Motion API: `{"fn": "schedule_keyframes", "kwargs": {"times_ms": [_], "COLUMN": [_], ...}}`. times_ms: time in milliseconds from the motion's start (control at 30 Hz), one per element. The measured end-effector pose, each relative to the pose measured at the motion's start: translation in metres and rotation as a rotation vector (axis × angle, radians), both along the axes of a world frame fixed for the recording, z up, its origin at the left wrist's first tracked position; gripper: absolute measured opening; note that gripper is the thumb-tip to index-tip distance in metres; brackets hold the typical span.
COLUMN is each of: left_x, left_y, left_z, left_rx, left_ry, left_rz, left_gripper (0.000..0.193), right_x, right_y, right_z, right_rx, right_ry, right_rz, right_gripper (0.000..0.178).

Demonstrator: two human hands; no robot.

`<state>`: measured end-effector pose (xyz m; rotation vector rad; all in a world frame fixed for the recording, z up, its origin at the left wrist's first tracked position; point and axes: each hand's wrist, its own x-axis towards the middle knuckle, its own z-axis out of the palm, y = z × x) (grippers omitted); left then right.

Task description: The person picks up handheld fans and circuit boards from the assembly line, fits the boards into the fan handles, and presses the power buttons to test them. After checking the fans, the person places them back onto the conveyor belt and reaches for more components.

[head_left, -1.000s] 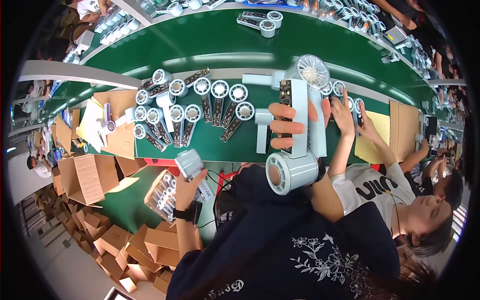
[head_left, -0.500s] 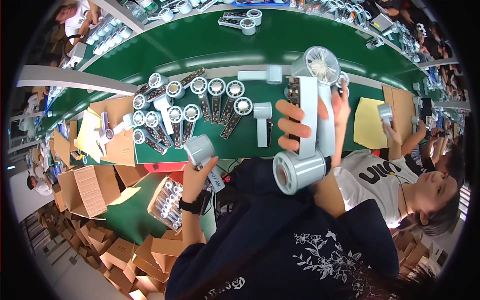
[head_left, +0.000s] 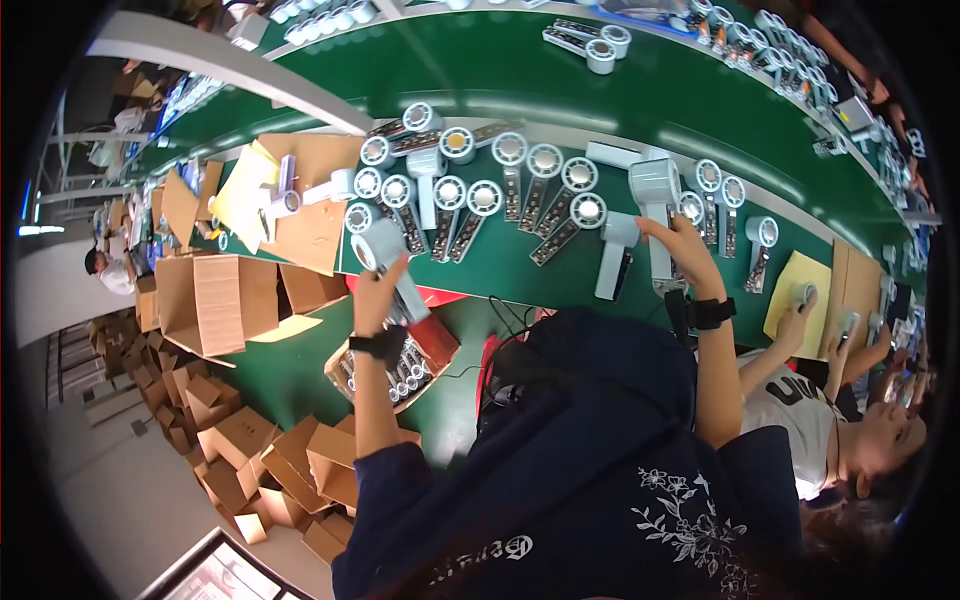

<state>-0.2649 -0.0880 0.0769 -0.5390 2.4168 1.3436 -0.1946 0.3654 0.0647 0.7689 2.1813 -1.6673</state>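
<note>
My left grip (head_left: 378,292) clamps one fan (head_left: 383,243), my right grip (head_left: 690,255) another fan (head_left: 654,181); boards (head_left: 512,197) toward the bench's (head_left: 500,255) far edge still lie uncovered.

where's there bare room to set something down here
The green table has a bare strip along its near edge, below the middle fans. The farther green surface is bare between the diagonal grey beam and the fan pair. It is crowded among the fans at left and around the right hand.

Navy short-sleeved shirt (head_left: 560,450) (white flower print (head_left: 690,530) and pale lettering (head_left: 480,562) on it), black wristbands (head_left: 712,314).
</note>
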Motion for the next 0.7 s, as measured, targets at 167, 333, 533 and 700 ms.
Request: {"fn": "schedule_keyframes", "kwargs": {"times_ms": [167, 333, 533, 700], "left_x": [-0.082, -0.137, -0.166, -0.126], "left_y": [-0.123, -0.186, -0.193, -0.150], "left_z": [-0.052, -0.103, -0.127, -0.104], "left_rx": [-0.253, -0.357, -0.421, -0.667], "left_ry": [0.099, 0.064, -0.096, 0.629], "left_rz": [0.063, 0.127, 0.028, 0.051], "left_gripper": [0.056, 0.062, 0.067, 0.047], "right_x": [-0.012, -0.011, -0.016, -0.014], "right_y": [-0.023, -0.034, -0.055, -0.088], "right_z": [0.017, 0.019, 0.047, 0.048], "right_rx": [-0.026, -0.072, -0.038, -0.003], "right_ry": [0.068, 0.102, 0.073, 0.310], "right_rz": [-0.008, -0.006, 0.013, 0.260], "right_gripper": [0.036, 0.038, 0.041, 0.042]}}
